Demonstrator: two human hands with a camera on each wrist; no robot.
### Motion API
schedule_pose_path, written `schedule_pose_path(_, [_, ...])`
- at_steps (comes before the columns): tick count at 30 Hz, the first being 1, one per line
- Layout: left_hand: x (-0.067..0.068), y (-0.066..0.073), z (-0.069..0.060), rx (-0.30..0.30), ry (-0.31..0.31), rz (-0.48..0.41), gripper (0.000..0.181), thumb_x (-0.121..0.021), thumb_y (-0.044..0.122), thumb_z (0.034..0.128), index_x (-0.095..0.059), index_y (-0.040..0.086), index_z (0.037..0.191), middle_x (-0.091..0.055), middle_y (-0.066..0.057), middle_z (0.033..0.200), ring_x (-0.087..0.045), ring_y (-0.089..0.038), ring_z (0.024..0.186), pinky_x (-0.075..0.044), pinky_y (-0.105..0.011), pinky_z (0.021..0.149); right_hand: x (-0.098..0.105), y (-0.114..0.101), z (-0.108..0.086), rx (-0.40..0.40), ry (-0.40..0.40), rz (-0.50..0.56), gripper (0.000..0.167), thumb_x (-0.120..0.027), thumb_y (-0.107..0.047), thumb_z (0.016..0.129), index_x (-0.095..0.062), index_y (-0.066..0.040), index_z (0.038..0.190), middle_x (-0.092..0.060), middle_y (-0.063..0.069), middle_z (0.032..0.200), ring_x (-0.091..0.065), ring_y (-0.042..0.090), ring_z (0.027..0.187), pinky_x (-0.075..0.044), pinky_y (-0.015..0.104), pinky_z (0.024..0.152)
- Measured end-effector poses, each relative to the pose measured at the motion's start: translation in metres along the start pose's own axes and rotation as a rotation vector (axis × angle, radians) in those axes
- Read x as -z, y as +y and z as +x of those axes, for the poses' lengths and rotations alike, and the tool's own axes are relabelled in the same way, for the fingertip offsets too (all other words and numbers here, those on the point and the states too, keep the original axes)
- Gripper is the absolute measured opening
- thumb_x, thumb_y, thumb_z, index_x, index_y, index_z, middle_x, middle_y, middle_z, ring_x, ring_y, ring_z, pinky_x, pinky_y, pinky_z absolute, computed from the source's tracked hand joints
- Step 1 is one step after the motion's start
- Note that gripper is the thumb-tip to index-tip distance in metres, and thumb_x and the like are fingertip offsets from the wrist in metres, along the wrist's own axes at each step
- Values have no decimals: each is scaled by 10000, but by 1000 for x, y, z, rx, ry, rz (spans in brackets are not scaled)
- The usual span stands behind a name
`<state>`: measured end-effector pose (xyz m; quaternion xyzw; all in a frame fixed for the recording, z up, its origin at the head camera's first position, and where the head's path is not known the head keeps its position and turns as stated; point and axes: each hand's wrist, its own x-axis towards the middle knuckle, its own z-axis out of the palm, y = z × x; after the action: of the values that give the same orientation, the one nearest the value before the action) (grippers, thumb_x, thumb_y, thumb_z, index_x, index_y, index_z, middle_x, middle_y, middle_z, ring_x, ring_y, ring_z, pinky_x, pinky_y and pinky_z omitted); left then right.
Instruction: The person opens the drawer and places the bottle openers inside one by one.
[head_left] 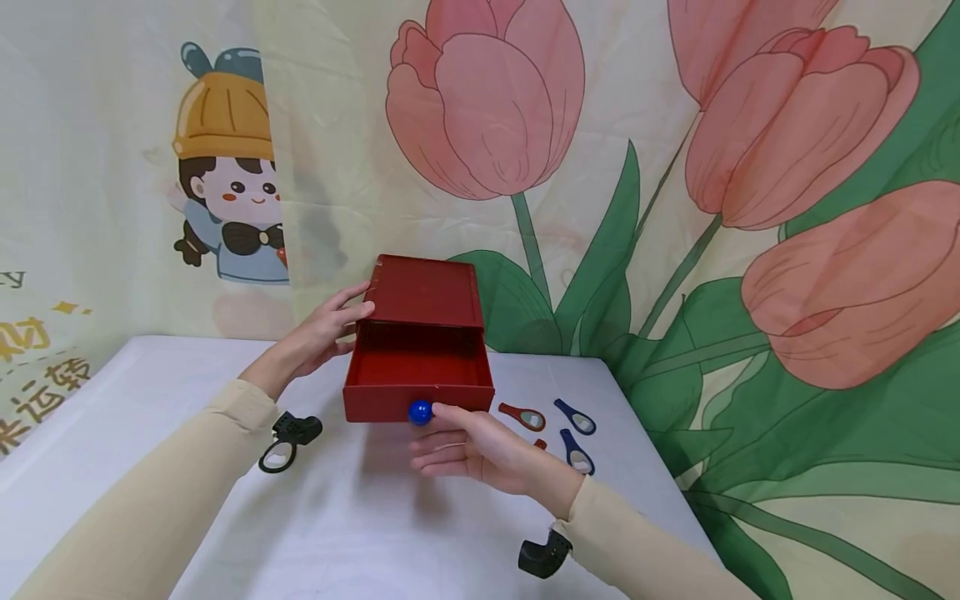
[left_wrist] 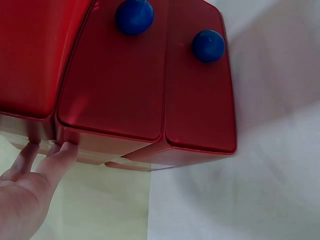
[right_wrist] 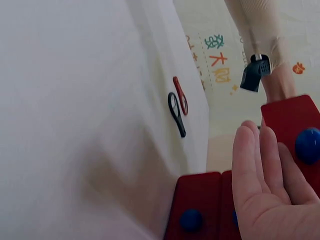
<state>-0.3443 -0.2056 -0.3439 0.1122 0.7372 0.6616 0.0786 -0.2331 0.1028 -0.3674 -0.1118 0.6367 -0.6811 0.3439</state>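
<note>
A red drawer cabinet [head_left: 426, 287] stands on the table with its top drawer [head_left: 386, 402] pulled out; the visible drawer floor is bare. My left hand [head_left: 318, 337] rests against the cabinet's left side, and its fingertips touch that side in the left wrist view. My right hand [head_left: 487, 454] is at the drawer front, its thumb at the blue knob [head_left: 420, 412]. The other fingers stretch out straight below the knob, not curled round it. Two lower drawers, each with a blue knob [left_wrist: 208, 46], are closed in the left wrist view.
Right of the cabinet lie blue [head_left: 576, 417] and red [head_left: 522, 417] magnifier-like pieces, some partly behind my right hand. On the left are a black one [right_wrist: 176, 114] and a red one [right_wrist: 181, 96]. A curtain printed with tulips [head_left: 487, 100] hangs behind the white table [head_left: 322, 533].
</note>
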Motion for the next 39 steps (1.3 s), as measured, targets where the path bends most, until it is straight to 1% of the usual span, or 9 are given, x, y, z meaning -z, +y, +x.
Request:
schedule_pose_path(3, [-1, 1, 0, 2, 0, 2, 857, -591, 452, 1069, -57, 325, 1726, -144, -130, 1774, -198, -488, 1587, -285, -703, 1217, 15, 0, -7, -14, -25, -56, 569, -576, -416, 1081, -596, 21, 1444, -666, 247, 1402, -707, 376, 1229, -560, 441, 1049])
schedule_pose_path(7, [-1, 1, 1, 0, -3, 6, 853, -586, 460, 1070, -59, 324, 1727, -149, -136, 1772, -199, -489, 1587, -291, -705, 1213, 40, 1, -19, -14, -20, -137, 524, -578, -371, 1082, -617, 11, 1438, -710, 198, 1351, -706, 374, 1232, -560, 450, 1051])
schedule_pose_path(14, [1, 2, -1, -8, -10, 16, 862, -595, 477, 1063, -58, 341, 1724, -160, -116, 1773, -218, -482, 1583, -308, -694, 1209, 86, 2, -39, 7, 114, -225, 484, -626, -325, 1069, -626, 22, 1406, -720, 180, 1325, -695, 400, 1238, -579, 460, 1029])
schedule_pose_path(19, [2, 2, -1, -5, -10, 13, 859, -592, 472, 1066, -59, 333, 1726, -149, -113, 1775, -214, -482, 1585, -306, -690, 1212, 118, 3, -49, 32, 226, -271, 491, -624, -305, 1075, -597, 32, 1431, -728, 161, 1297, -728, 327, 1164, -569, 474, 1042])
schedule_pose_path(23, [1, 2, -1, -1, -7, 14, 854, -588, 470, 1068, -60, 333, 1726, -140, -117, 1776, -209, -487, 1584, -318, -690, 1205, 141, 8, -56, 69, 293, -337, 480, -614, -262, 1082, -572, 46, 1448, -706, 168, 1311, -710, 321, 1173, -572, 478, 1043])
schedule_pose_path(26, [0, 2, -2, -1, -7, 15, 851, -579, 467, 1072, -52, 329, 1726, -131, -126, 1776, -204, -495, 1582, -323, -692, 1201, 155, 15, -59, 84, 355, -428, 464, -606, -243, 1085, -578, 43, 1449, -661, 214, 1367, -678, 370, 1218, -567, 499, 1050])
schedule_pose_path(31, [0, 1, -2, 4, -7, 21, 845, -570, 466, 1075, -46, 335, 1725, -124, -128, 1777, -198, -499, 1582, -328, -694, 1197, 174, 33, -60, 88, 460, -599, 421, -636, -209, 1070, -610, 17, 1424, -657, 206, 1361, -661, 376, 1214, -560, 550, 1045])
schedule_pose_path(35, [0, 0, -2, 2, -14, 20, 838, -565, 472, 1077, -49, 341, 1725, -122, -121, 1779, -195, -496, 1586, -315, -694, 1205, 183, 47, -61, 98, 572, -800, 403, -699, -193, 1035, -641, -10, 1389, -695, 167, 1277, -678, 328, 1143, -610, 462, 944])
schedule_pose_path(39, [1, -1, -1, -8, -16, 11, 829, -552, 470, 1083, -47, 330, 1726, -118, -129, 1780, -185, -502, 1587, -296, -702, 1211, 189, 58, -59, 123, 643, -992, 450, -768, -163, 971, -658, 3, 1375, -692, 210, 1283, -663, 385, 1147, -610, 468, 909])
